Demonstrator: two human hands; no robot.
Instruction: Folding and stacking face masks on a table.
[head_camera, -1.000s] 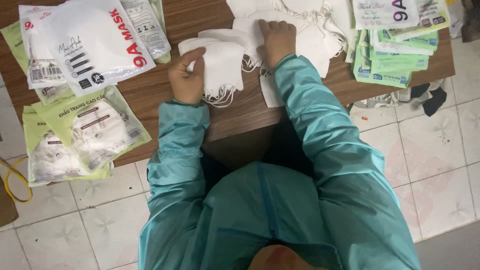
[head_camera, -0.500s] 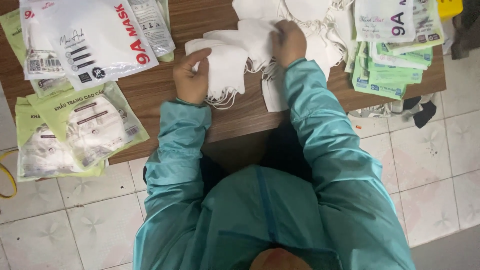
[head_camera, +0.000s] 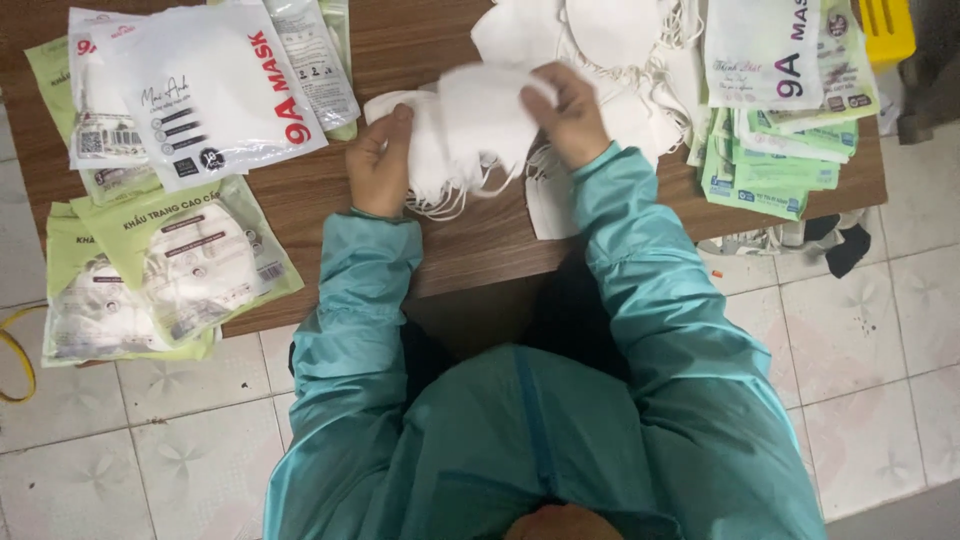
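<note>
A stack of white masks (head_camera: 450, 140) is being held over the brown bench (head_camera: 400, 60), near the loose mask pile (head_camera: 610, 40). Left hand (head_camera: 378, 165) fingers are being clamped on one end, right hand (head_camera: 575, 120) fingers on the top mask. Ear loops are dangling below; snagging is being risked, likely spilling soft, thin, folded masks.

The white mask (head_camera: 495, 115) moving between the hands is blurred. The loose mask pile (head_camera: 600, 40) runs off the top edge. The left hand (head_camera: 380, 165) hides its fingers under the stack of masks (head_camera: 430, 170). The yellow cord (head_camera: 15, 365) is cut by the left edge.
</note>
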